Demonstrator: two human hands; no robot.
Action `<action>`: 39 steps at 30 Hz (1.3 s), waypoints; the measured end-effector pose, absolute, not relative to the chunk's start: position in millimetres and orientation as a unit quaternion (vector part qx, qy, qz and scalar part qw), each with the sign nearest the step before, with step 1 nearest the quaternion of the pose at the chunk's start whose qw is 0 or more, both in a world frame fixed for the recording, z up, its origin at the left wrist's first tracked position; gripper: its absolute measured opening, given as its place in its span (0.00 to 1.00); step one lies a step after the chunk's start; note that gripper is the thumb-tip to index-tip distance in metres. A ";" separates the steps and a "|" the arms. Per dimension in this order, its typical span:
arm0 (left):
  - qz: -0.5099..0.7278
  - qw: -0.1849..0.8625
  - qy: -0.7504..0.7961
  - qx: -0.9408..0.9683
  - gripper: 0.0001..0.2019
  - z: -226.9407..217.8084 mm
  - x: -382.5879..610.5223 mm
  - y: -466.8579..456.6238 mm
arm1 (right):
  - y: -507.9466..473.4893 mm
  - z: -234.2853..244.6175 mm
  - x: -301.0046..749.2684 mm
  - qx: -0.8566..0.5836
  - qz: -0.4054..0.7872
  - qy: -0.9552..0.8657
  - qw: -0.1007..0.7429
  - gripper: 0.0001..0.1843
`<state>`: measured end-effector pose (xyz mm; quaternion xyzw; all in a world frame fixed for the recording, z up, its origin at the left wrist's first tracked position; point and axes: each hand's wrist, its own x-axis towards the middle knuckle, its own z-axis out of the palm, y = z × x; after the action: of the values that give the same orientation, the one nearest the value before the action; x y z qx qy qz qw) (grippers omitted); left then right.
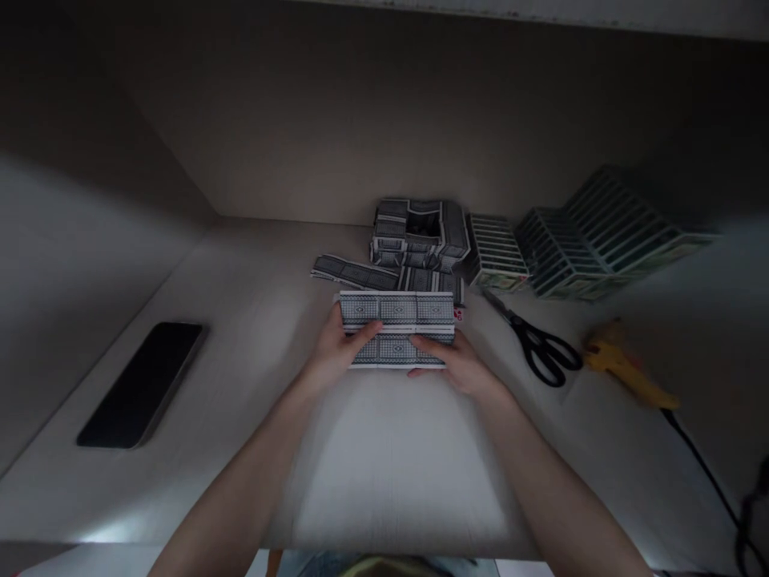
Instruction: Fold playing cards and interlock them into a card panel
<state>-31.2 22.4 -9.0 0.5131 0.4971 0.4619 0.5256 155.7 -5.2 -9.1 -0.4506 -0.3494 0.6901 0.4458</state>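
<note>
Between my two hands is a rectangular panel of playing cards [397, 308], patterned backs up, in two rows with a seam between them. My left hand [337, 346] grips its left end, thumb lying on the top face. At the right end my right hand [460, 361] holds it, thumb on top and a fingertip showing under the lower edge. Just behind the panel lie a flat strip of cards [354, 272] and some stacked card pieces [429, 280]. A red-marked card corner [459, 315] peeks out beside the panel. Farther back stands a box-like card structure [390, 228] with a square opening.
Right of the structure stand several stepped, ribbed card pieces [496, 244]. Black-handled scissors [544, 349] and a yellow glue gun [628, 369] with a black cord lie on the right. A dark phone [141, 385] rests at left. Walls enclose the white surface [396, 465] behind and left.
</note>
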 end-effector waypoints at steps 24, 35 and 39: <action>0.470 0.568 0.488 0.467 0.27 3.9 -33.7 19.1 | 9.2 -24.3 154.8 -0.480 0.514 -0.294 0.647 0.23; 0.450 0.759 0.343 0.321 0.22 16.0 -30.1 6.0 | 8.6 -18.6 153.6 -0.471 0.507 -0.261 0.673 0.25; 0.400 0.785 0.340 0.331 0.23 17.7 -24.8 1.1 | 11.1 -21.3 158.6 -0.472 0.505 -0.254 0.676 0.22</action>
<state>-24.8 1.1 17.7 0.3308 0.3395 0.3997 0.7846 158.6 11.1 -21.3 -0.4723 -0.2545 0.5045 0.6765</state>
